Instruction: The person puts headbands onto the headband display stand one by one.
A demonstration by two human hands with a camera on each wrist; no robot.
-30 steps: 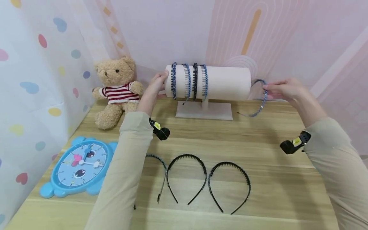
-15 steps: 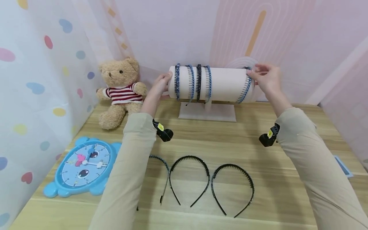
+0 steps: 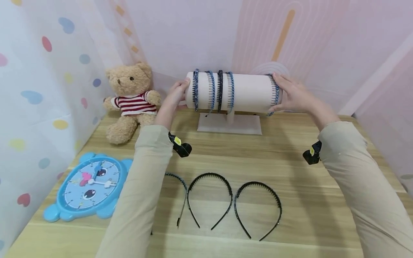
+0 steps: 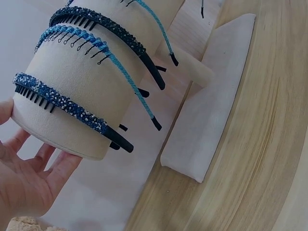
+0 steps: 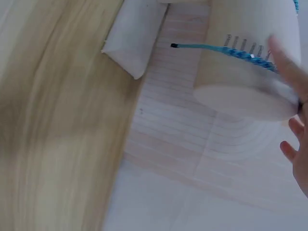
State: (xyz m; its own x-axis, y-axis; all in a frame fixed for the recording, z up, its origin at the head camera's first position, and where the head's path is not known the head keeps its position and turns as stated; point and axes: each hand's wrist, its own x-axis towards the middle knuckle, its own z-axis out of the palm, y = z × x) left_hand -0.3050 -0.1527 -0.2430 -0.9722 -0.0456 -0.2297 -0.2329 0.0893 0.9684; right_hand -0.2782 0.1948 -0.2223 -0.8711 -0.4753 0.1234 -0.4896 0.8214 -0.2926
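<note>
display roll (image 3: 251, 92): left end grasped by left hand (image 3: 176, 91); at right end, blue headband (image 5: 243, 55) best seated evenly by spread right hand (image 3: 298, 96).

Beige left sleeve (image 3: 137, 195) is hiding parts of blue animal-shaped plastic clock (image 3: 91, 188) and thin bluish headband (image 3: 180, 178). Right wrist view: right hand (image 5: 302, 154) is looking partly blurred, cut; left wrist view: top edge is cropping white cylindrical stand (image 4: 72, 77).
</note>
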